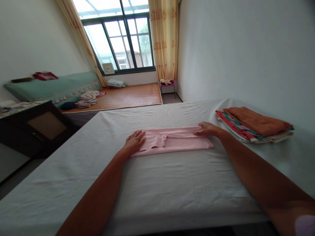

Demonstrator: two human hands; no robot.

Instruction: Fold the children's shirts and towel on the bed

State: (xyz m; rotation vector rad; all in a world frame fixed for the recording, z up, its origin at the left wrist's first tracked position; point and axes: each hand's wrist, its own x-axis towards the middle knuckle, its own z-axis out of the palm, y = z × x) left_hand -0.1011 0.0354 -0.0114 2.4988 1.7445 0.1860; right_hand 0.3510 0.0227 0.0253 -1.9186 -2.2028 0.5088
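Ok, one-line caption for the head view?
Left hand and right hand flat on a folded pink garment on the bed, folded stack beside.

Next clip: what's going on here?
A person has both bare hands on a pink garment folded into a long strip on a bed with a white sheet. The left hand lies flat on its left end. The right hand rests on its far right edge, grip unclear. A stack of folded clothes, orange on top, sits to the right.
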